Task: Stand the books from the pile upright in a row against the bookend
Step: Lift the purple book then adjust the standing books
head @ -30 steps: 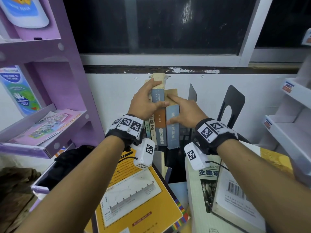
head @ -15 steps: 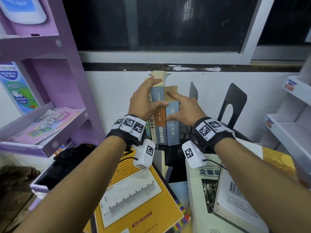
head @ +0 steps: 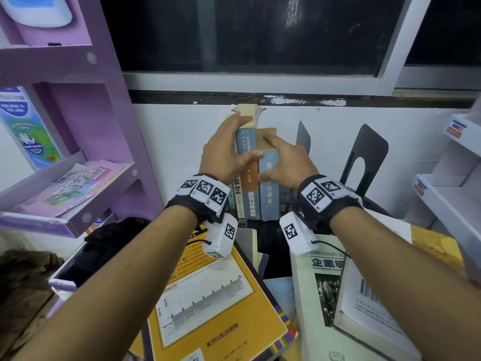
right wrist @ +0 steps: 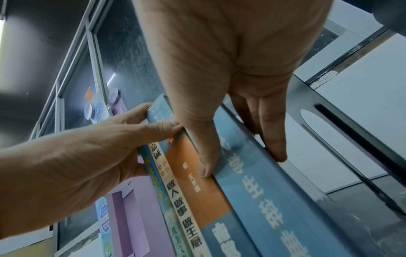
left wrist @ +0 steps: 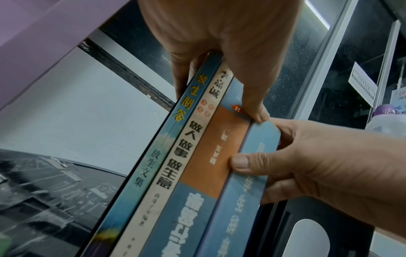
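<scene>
Your right hand [head: 283, 165] has slid down the pale blue book [head: 270, 201], pinching its spine, while your left hand [head: 226, 155] stays clamped round its neighbours, so the row looks nearly squared.

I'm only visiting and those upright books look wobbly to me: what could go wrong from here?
Both hands clamp the row: the left hand grips three books, the right hand pinches the pale blue book. Letting go may topple the row if it isn't snug against a bookend. Reaching back, an arm could also disturb the loose yellow book below.
</scene>
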Demonstrator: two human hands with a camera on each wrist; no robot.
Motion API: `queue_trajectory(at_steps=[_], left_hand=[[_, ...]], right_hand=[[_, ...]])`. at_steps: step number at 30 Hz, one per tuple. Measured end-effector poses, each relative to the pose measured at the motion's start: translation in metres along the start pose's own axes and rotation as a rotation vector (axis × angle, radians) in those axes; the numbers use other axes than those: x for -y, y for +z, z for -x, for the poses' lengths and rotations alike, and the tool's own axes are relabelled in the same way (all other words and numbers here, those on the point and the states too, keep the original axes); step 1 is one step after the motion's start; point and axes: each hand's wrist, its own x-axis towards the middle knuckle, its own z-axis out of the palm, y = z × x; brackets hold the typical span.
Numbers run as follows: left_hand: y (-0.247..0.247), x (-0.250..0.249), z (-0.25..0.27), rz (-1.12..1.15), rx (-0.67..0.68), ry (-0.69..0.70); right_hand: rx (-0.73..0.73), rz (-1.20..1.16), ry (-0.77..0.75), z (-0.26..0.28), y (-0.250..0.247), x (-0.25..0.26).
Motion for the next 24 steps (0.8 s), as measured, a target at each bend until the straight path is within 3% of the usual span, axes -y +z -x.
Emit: queue_trajectory(at_steps=[24], left_hand=[[0.0036, -0.0013, -0.0017, -0.006, 0.027, -0.002]], right_hand=[[-0.021, 0.002, 0.001, 0.0025, 0.0018, -0.001]])
